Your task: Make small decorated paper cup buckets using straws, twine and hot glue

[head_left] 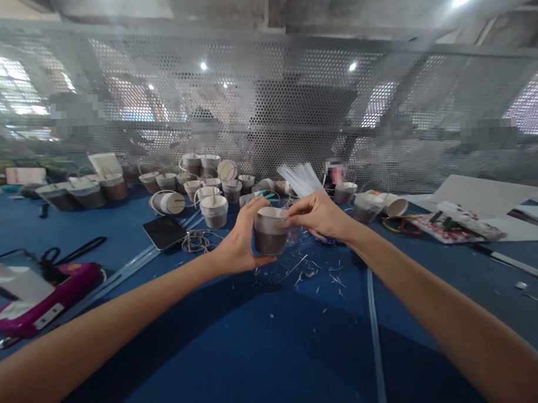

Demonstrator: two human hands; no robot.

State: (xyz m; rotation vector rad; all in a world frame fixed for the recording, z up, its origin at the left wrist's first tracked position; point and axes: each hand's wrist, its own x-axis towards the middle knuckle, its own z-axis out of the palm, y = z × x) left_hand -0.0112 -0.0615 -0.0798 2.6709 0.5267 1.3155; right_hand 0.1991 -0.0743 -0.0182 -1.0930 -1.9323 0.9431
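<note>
A small paper cup [270, 239], brown below and pale around its rim, is held upright above the blue table. My left hand [239, 238] grips it from the left, thumb beneath and fingers over the rim. At the cup's right rim, my right hand [316, 214] has its thumb and forefinger pinched together. A thin, clear strip seems to lie around the upper part of the cup under those fingertips; its outline is blurred. Behind my right hand a bundle of translucent strips [301, 180] sticks up.
Many similar cups with thin handles, such as this cup [214, 212], stand behind. A phone [165, 232], tangled cord [197, 241] and purple power strip [47, 297] lie left. Paper sheets [480, 191] and a patterned bag [455, 221] are right. A perforated metal screen [230, 109] closes off the back.
</note>
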